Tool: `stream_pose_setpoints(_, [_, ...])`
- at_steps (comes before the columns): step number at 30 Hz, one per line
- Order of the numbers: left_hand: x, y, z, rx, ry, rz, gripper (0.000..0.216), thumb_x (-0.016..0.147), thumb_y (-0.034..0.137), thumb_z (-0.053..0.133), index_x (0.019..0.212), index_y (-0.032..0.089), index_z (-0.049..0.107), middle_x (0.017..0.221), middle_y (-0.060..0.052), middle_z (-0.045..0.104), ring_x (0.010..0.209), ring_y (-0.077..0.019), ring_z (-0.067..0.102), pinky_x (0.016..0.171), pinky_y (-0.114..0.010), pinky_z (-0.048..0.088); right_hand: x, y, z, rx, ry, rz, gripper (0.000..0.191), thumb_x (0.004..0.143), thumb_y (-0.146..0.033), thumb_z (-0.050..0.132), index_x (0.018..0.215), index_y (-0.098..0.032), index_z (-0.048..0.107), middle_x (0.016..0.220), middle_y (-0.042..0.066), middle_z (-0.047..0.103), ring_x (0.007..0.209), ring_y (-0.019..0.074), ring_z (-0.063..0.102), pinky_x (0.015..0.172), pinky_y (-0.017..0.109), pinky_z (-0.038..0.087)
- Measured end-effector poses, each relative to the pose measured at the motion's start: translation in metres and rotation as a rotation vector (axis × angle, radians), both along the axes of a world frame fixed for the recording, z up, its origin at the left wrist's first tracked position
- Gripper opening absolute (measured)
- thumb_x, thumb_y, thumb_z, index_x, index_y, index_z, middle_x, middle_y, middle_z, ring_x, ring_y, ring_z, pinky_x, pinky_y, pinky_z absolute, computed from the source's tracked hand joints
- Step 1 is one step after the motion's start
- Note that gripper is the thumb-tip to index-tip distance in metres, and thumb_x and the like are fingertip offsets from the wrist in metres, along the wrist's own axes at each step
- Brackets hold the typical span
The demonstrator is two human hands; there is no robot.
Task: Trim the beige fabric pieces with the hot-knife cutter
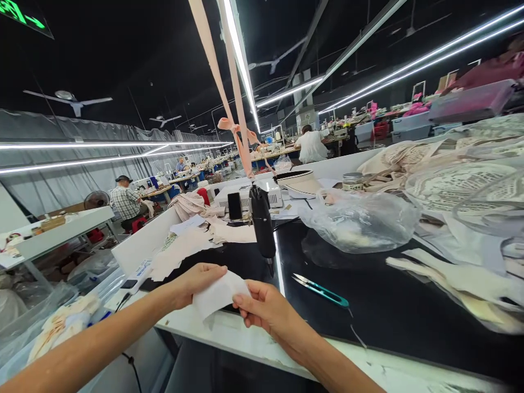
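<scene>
A small white piece of fabric or paper (219, 295) is stretched between my two hands above the table's front edge; its exact material I cannot tell. My left hand (203, 281) pinches its upper left part. The lower right edge is gripped between the thumb and fingers of my right hand (262, 305). Just beyond my hands, a black handheld tool (262, 224) with a thin pointed tip hangs tip-down from peach fabric straps (239, 131). Teal-handled thread snips (321, 291) lie on the black work surface (368, 305) to the right of my right hand.
A clear plastic bag (360, 221) sits behind the snips. Cream lace and fabric pieces (470, 180) are heaped at right. Pale pink fabric (180, 251) lies at left, near a phone (234, 206) leaning on a white box (270, 194). Several people work at farther tables.
</scene>
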State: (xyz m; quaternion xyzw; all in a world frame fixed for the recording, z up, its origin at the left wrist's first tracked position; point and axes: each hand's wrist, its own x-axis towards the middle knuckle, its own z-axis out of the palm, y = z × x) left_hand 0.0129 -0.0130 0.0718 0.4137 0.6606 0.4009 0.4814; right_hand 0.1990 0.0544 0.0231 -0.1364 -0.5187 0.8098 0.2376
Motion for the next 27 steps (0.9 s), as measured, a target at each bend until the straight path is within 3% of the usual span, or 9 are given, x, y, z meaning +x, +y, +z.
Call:
stream_pose_setpoints(13, [0.006,-0.015,0.003,0.071,0.054,0.083,0.068,0.055,0.078,0.086,0.074,0.016,0.065,0.066,0.0,0.065,0.059,-0.0136,0.055,0.056,-0.023,0.037,0.008,-0.014,-0.008,0.031,-0.047,0.057,0.055,0.048,-0.057,0.096,0.066,-0.015,0.066,0.064,-0.002,0.063,0.055,0.0073,0.047,0.055,0.025,0.038])
stream_pose_setpoints(22, [0.028,-0.015,-0.003,0.095,0.052,-0.009,0.063,0.061,0.074,0.084,0.073,0.016,0.066,0.065,-0.002,0.066,0.057,-0.0149,0.057,0.055,-0.024,0.039,0.037,-0.025,-0.015,0.026,-0.039,0.041,0.051,0.053,-0.053,0.096,0.067,-0.015,0.066,0.062,-0.002,0.063,0.052,0.0066,0.048,0.054,0.024,0.038])
stream_pose_setpoints(27, [0.04,-0.016,-0.003,0.092,0.09,-0.087,0.064,0.063,0.077,0.083,0.069,0.016,0.063,0.06,0.0,0.059,0.051,-0.0119,0.049,0.05,-0.023,0.033,0.049,-0.037,-0.021,0.009,-0.028,0.018,0.047,0.059,-0.051,0.095,0.07,-0.014,0.067,0.064,-0.002,0.065,0.051,0.0061,0.049,0.052,0.022,0.039])
